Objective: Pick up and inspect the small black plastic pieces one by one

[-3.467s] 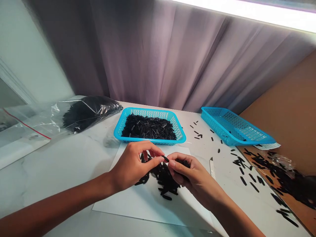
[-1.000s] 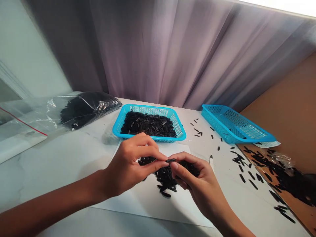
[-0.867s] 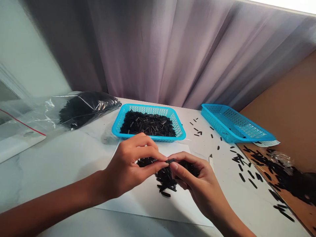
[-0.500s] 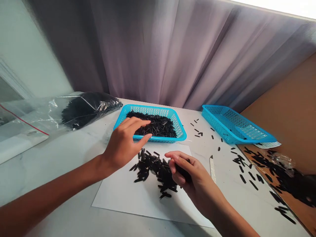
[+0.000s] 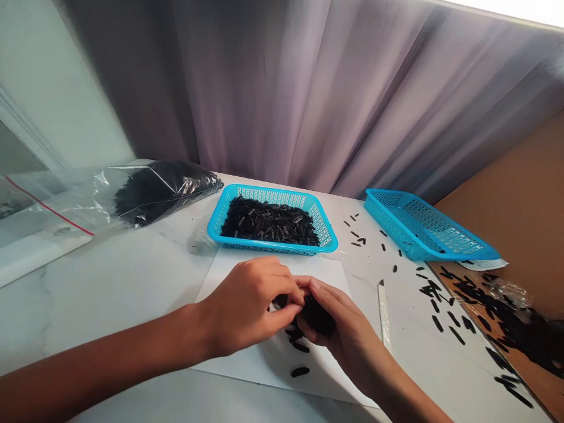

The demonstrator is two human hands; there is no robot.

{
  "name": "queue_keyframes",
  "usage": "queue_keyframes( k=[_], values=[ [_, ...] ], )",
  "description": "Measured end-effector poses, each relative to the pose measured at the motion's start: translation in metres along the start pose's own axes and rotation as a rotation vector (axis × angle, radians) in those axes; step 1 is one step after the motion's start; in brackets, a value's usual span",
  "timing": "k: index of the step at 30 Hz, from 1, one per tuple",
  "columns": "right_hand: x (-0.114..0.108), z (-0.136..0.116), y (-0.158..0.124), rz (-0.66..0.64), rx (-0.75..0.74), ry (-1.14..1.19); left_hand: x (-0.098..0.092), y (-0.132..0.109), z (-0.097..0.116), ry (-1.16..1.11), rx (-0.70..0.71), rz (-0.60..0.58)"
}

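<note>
Two bare hands on my feed now, left hand [image 5: 242, 308] and right hand [image 5: 346, 335], fingers closed together on a dark clump of slender black pieces [image 5: 315, 315], right above a white paper sheet [image 5: 326, 382] at lower centre.

Bright, soft light fills the view, and a blown-out white strip [image 5: 515, 9] glares along the top right corner. Glints streak the plastic bag [image 5: 103, 191]. The left hand [image 5: 242, 308] casts a faint shadow on the white paper sheet [image 5: 247, 373]. Wide-angle distortion bends the edges, and the wall [image 5: 74, 100] looks slightly blurred.
</note>
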State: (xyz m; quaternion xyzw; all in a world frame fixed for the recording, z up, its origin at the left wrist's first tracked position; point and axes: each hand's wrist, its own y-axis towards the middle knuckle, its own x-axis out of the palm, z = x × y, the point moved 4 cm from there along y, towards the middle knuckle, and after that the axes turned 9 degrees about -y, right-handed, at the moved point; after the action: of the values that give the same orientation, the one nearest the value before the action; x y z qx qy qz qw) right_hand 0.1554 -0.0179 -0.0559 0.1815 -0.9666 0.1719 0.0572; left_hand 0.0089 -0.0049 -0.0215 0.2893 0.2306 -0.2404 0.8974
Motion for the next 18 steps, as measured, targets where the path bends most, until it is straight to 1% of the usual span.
queue_keyframes(
  k=[3, 7, 9, 11, 13, 16, 18],
  values=[
    [-0.001, -0.001, 0.0, -0.001, -0.002, -0.02, -0.002, 0.001, -0.001, -0.013, -0.026, 0.035],
    [0.002, 0.001, 0.001, -0.039, 0.007, -0.045, 0.002, 0.001, -0.003, 0.034, -0.125, -0.045],
    [0.004, 0.003, 0.001, -0.072, 0.004, -0.051, 0.003, 0.0, -0.004, 0.091, -0.136, -0.056],
    [0.005, 0.002, 0.001, -0.077, -0.001, -0.046, 0.002, -0.001, -0.004, 0.106, -0.118, -0.016],
    [0.003, 0.001, 0.001, -0.064, -0.001, -0.042, -0.002, 0.0, -0.005, 0.077, -0.098, 0.059],
    [-0.003, -0.001, 0.003, -0.027, -0.016, -0.063, -0.01, 0.002, -0.007, 0.026, -0.128, 0.157],
    [-0.008, -0.003, 0.003, 0.016, -0.051, -0.107, -0.015, 0.004, -0.007, 0.006, -0.151, 0.19]
  ],
)
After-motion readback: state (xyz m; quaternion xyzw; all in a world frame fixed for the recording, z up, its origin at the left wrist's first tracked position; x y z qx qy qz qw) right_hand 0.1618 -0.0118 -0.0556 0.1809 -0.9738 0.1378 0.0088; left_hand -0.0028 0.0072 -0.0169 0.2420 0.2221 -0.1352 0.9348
